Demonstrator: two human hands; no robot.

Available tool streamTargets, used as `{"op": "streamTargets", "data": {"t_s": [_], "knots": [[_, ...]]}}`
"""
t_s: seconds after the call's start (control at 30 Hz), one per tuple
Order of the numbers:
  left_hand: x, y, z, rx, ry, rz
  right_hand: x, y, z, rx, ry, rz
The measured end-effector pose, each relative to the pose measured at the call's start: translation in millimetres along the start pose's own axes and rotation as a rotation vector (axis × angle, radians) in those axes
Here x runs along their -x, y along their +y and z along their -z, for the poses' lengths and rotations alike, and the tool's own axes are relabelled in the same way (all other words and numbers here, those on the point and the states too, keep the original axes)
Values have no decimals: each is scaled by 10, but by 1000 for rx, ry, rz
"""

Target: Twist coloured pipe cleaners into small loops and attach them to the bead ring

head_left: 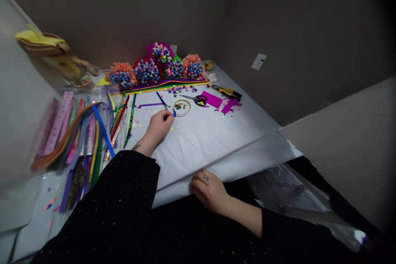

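Observation:
My left hand (160, 126) is closed in a pinch over the white-covered table, and a small blue folded end of a paper strip (174, 113) shows at its fingertips. Just beyond, a dark blue strip (162, 99) slants up to the left; whether it joins the pinched piece I cannot tell. Right beside the fingertips lies a round gold-rimmed dish (189, 109) with a few small shiny stars in it. At the table's front edge, my right hand (210, 191), with a ring, rests with fingers curled together; its fingertips are hidden against the white cover (213, 144).
Scissors (198, 100), magenta paper (212, 99) and a yellow-black cutter (229, 91) lie beyond the dish. Bouquets of small paper stars (147, 71) line the wall. Bundles of coloured strips (89, 132) cover the left side. A basket with yellow cloth (43, 41) stands far left.

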State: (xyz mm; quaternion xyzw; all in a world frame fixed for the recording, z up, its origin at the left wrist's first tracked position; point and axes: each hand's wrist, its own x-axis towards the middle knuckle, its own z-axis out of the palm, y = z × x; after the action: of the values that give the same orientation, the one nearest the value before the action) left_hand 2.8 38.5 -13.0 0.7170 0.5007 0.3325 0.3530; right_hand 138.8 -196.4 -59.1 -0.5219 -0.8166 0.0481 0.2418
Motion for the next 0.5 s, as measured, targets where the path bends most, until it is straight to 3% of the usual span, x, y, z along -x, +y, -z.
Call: {"op": "streamTargets", "data": {"t_s": [0.1, 0.2, 0.27, 0.33, 0.4, 0.47, 0.5], "knots": [[2, 3, 8, -4, -4, -2, -50, 31, -54, 98, -52, 15], [7, 8, 16, -3, -9, 3, 169, 258, 106, 75, -133, -94], [6, 15, 17, 0, -11, 5, 591, 549, 365, 79, -120, -326], [1, 26, 15, 4, -12, 5, 1183, 864, 717, 204, -104, -652], [-5, 38, 12, -2, -13, 9, 1751, 1091, 1099, 312, -260, -915], [-9, 48, 10, -22, -17, 16, 2068, 1170, 1428, 340, -298, -978], [-10, 49, 9, -34, -19, 18, 2090, 1162, 1550, 348, -281, -979]]}}
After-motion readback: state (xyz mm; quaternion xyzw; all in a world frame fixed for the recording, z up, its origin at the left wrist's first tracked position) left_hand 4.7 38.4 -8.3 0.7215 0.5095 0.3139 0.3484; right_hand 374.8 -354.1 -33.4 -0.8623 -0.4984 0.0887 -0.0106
